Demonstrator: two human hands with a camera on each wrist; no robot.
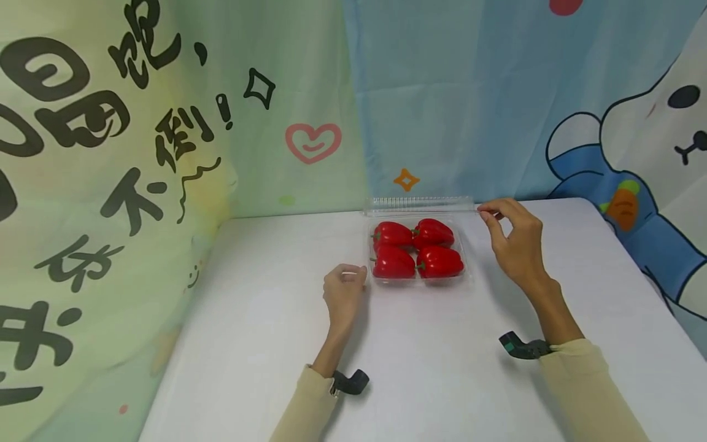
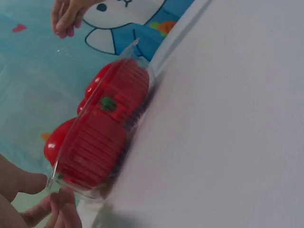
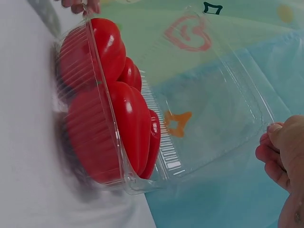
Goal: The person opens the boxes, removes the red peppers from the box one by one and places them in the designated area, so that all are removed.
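Note:
Several red bell peppers (image 1: 394, 263) with green stems lie in a clear plastic clamshell box (image 3: 90, 137) on the table. Its transparent lid (image 3: 218, 102) stands raised on the hinge along the box's far side. Between thumb and fingers, the right hand (image 1: 515, 236) pinches the lid's right corner, up above the table. At the box's left side, the left hand (image 1: 345, 293) pinches the rim near the front corner; thumb and fingertips sit on either side of it in the left wrist view. The peppers hide most of the box floor.
A white table (image 1: 265, 344) extends around the box. Right behind its back edge hangs a printed curtain (image 1: 420, 110) with lettering, a heart and a cartoon bear. Each wrist carries a dark strapped-on camera mount (image 1: 521, 347).

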